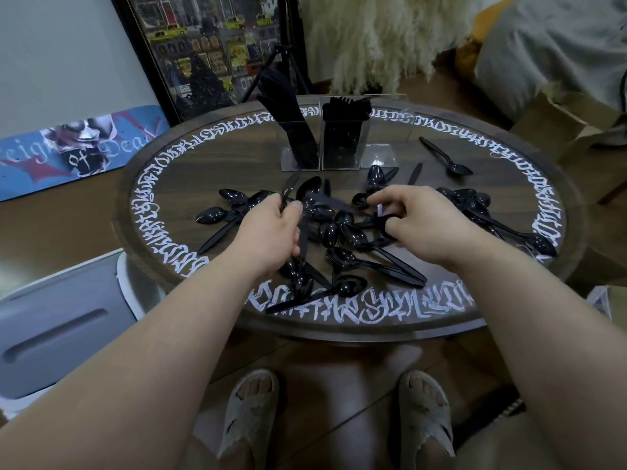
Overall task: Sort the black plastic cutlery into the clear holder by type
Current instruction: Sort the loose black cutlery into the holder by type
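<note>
Several black plastic spoons point(349, 232) lie scattered in a heap at the middle of the round table point(190, 171). A clear holder point(339, 144) stands at the far side; its left compartment holds black knives point(288, 110), the middle one forks point(342, 106), and the right compartment point(380, 154) looks empty. My left hand point(271, 232) is shut on a black cutlery piece point(290, 188) whose end sticks up past the fingers. My right hand point(420, 222) pinches a spoon point(361, 200) in the heap. One spoon point(448, 159) lies apart at the far right.
The table rim carries white lettering. A grey bin lid point(57, 327) sits low on the left, a skateboard deck point(78, 147) and framed picture point(210, 49) beyond. Cardboard boxes point(559, 117) stand at the right. My feet in slippers point(251, 412) are below the table edge.
</note>
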A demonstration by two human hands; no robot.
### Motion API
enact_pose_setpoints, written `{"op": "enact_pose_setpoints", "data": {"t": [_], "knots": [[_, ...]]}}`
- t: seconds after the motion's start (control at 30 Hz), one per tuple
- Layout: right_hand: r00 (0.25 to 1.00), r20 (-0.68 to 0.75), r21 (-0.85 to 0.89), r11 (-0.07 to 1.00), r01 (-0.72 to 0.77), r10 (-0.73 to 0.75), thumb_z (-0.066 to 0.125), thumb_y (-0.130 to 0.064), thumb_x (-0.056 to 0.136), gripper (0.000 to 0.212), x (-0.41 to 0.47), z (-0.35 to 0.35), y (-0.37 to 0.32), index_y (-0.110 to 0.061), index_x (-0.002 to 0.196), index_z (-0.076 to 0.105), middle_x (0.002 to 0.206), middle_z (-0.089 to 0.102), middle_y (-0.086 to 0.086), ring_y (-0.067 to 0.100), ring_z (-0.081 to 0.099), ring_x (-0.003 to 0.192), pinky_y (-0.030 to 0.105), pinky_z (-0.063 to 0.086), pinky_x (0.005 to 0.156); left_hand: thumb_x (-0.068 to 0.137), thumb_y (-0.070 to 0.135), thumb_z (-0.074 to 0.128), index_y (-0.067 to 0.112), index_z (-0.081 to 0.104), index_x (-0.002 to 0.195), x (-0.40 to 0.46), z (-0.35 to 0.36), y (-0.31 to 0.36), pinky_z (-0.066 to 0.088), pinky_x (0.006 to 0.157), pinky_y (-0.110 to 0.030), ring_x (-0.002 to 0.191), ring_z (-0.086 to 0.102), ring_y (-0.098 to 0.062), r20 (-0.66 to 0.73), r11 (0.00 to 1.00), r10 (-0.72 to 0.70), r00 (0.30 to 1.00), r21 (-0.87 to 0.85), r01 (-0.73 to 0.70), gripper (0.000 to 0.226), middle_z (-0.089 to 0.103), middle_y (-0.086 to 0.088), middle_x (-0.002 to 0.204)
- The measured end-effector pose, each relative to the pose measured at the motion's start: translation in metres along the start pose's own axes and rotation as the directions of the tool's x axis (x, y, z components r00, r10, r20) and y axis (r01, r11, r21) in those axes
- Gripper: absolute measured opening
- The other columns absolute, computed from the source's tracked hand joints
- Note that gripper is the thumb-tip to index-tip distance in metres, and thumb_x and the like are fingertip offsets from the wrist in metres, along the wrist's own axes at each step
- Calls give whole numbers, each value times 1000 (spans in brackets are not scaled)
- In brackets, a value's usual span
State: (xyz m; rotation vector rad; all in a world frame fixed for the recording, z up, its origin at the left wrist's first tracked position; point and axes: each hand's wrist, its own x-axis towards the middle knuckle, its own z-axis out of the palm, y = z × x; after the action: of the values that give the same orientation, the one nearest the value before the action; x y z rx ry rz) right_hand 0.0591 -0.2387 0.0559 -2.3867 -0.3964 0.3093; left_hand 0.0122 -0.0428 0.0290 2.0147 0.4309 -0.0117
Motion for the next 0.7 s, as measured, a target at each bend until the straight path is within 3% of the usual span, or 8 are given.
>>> {"op": "enact_pose_setpoints", "data": {"t": [0.1, 0.2, 0.3, 0.37, 0.5, 0.57, 0.63, 0.7], "knots": [[997, -68, 37, 999, 31, -29, 57, -3, 85, 25, 0, -5, 4, -25, 89, 65, 92, 66, -4, 12, 61, 84, 26, 50, 74, 100, 32, 42, 16, 46, 78, 5, -7, -3, 39, 60, -30, 57, 49, -17, -78, 995, 51, 996, 89, -44, 27, 54, 3, 63], [998, -21, 105, 993, 57, -55, 57, -2, 88, 31, -2, -5, 1, -30, 81, 69, 88, 66, -11, 7, 61, 74, 16, 47, 62, 99, 31, 41, 16, 46, 72, 6, -12, -4, 36, 56, -30, 55, 46, -15, -113, 995, 68, 991, 85, -58, 31, 53, 3, 62], [997, 0, 262, 962, 73, -76, 60, -1, 87, 30, -2, 3, -4, -29, 84, 73, 88, 71, -7, 26, 67, 82, 36, 56, 82, 100, 30, 41, 15, 49, 71, 3, -6, -3, 39, 60, -29, 55, 45, -15, -59, 996, 78, 995, 51, -75, 34, 51, 3, 60], [996, -16, 358, 930, 83, -82, 66, -1, 84, 26, 0, 11, -8, -26, 80, 71, 83, 71, -2, 25, 65, 75, 45, 55, 83, 101, 32, 39, 16, 54, 74, -1, 2, -1, 40, 65, -32, 58, 46, -15, 8, 998, 54, 999, -16, -54, 35, 51, 5, 59], [994, -67, 459, 882, 105, -83, 72, -1, 79, 21, 3, 26, -12, -19, 73, 63, 78, 69, 7, 17, 59, 68, 40, 54, 74, 102, 32, 38, 16, 56, 73, -6, 13, 1, 41, 77, -34, 73, 49, -19, 170, 991, 19, 985, -134, 4, 37, 54, -1, 68], [991, -109, 446, 887, 121, -80, 72, -3, 78, 22, 5, 29, -10, -20, 72, 61, 71, 66, 0, 14, 56, 65, 33, 50, 67, 102, 32, 37, 16, 54, 73, -8, 14, 1, 43, 72, -28, 68, 52, -16, 236, 991, 27, 971, -134, 5, 38, 53, -3, 68], [984, -165, 402, 907, 128, -66, 74, -8, 78, 22, 6, 30, -8, -22, 72, 58, 64, 60, -4, 12, 52, 60, 26, 45, 60, 103, 33, 34, 13, 51, 76, -12, 12, 5, 40, 53, -16, 51, 49, -7, 266, 995, 25, 964, -97, 1, 37, 52, -2, 61], [974, -217, 359, 923, 135, -58, 75, -13, 77, 24, 6, 31, -6, -23, 75, 54, 68, 59, -2, 13, 50, 60, 27, 44, 59, 103, 34, 33, 11, 52, 80, -14, 10, 8, 36, 44, -13, 45, 43, -6, 296, 998, 32, 955, -64, -14, 38, 51, 0, 55]]}}
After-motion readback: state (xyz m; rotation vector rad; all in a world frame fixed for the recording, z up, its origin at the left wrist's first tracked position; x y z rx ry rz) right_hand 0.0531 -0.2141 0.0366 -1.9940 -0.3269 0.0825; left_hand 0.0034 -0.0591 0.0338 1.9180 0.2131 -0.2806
